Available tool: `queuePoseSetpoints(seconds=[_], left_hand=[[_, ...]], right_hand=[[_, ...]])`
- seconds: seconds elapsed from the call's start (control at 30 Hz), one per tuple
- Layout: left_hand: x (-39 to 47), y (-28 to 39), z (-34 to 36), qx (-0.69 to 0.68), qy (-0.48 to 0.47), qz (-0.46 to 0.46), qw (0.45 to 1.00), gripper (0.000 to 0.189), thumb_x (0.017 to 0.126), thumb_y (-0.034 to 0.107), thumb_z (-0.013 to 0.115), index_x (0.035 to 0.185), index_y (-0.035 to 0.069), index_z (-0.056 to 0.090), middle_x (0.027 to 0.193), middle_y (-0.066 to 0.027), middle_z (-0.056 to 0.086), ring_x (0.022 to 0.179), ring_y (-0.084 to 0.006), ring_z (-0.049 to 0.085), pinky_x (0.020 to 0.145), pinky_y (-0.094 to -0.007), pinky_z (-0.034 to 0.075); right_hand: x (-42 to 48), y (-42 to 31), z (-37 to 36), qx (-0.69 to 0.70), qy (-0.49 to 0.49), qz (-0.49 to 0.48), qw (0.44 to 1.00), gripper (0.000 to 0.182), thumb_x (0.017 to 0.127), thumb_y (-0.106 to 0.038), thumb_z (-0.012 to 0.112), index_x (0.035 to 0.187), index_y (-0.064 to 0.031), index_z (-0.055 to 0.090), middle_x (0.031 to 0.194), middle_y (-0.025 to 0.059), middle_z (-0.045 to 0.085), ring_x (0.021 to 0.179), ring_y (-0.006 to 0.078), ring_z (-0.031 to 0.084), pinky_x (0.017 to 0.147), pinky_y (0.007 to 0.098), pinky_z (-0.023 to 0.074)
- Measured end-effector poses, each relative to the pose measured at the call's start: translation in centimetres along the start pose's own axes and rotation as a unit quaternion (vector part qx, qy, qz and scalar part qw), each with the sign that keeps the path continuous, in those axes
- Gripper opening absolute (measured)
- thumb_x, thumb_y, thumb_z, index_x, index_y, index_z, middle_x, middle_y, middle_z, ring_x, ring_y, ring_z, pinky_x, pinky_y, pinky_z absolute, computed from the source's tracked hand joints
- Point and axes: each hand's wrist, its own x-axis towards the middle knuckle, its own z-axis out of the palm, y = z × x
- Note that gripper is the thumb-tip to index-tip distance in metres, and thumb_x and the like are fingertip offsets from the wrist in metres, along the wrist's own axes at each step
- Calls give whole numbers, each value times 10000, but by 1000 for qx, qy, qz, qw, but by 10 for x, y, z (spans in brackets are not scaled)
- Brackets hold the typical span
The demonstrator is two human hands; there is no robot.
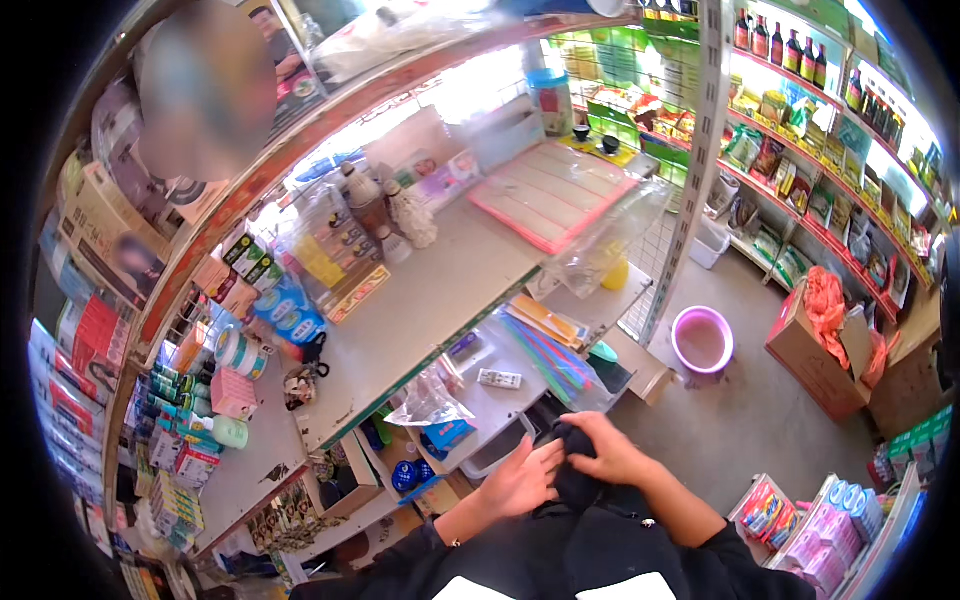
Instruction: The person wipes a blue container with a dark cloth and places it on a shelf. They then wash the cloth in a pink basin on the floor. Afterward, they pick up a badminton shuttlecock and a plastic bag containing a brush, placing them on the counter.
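My right hand (604,451) is wrapped over a dark, bunched cloth item (579,484) in front of my chest, with thumb and fingers curved around it. My left hand (520,480) comes up to it from the left, thumb raised and fingers stretched out, the fingertips touching or just short of its side. What exactly the black item is cannot be told, as it blends into my black clothing. Beyond my hands stands a shelf unit with a grey shelf top (442,292), and a white remote control (499,379) lies on the lower shelf.
A pink basin (702,339) of murky water stands on the floor. Beside it are an open cardboard box (817,360) with orange plastic bags, and stocked shelves (825,165). A metal post (694,157) rises at the shelf's end. Packaged goods (832,532) stand at lower right.
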Motion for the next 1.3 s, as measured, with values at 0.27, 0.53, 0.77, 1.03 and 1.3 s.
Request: queuePoseSetpoints(seconds=[0.27, 0.53, 0.77, 1.03, 1.3], left_hand=[[95, -25, 46, 92, 86, 58, 990, 369, 983, 166, 452, 1318, 18, 408, 1330, -151, 485, 1193, -280, 519, 990, -449, 445], [226, -87, 114, 103, 91, -7, 990, 310, 952, 159, 535, 1233, 48, 465, 1167, -75, 548, 1039, -178, 576, 873, -344, 503], [302, -92, 144, 139, 127, -10, 982, 265, 940, 95, 521, 1199, 40, 502, 1139, -122, 599, 988, -209, 626, 829, -353, 540], [411, -95, 126, 98, 158, -69, 980, 230, 932, 84, 513, 1159, 54, 533, 1086, -116, 630, 934, -213, 637, 795, -350, 540], [551, -74, 100, 51, 201, -121, 971, 214, 933, 86, 514, 1145, 64, 541, 1079, -108, 631, 925, -201, 632, 794, -347, 524]], right_hand=[[-110, 150, -111, 299, 231, 311, 872, 657, 691, -79, 652, 1298, 21, 422, 1103, 145, 566, 993, 235, 576, 872, 339, 485], [-191, 199, -221, 406, 280, 325, 807, 546, 679, -10, 496, 1224, 22, 485, 1036, 130, 592, 880, 224, 619, 798, 326, 523], [-221, 243, -263, 520, 387, 259, 716, 338, 950, -195, 504, 1232, -8, 510, 1091, 115, 626, 922, 228, 639, 846, 364, 521], [-236, 302, -311, 457, 427, 408, 665, 297, 893, -108, 521, 1167, 5, 539, 1030, 105, 628, 929, 204, 613, 858, 339, 499], [-186, 434, -386, 436, 387, 457, 672, 465, 694, 94, 391, 1120, 16, 563, 951, 96, 612, 866, 198, 590, 797, 308, 489]])
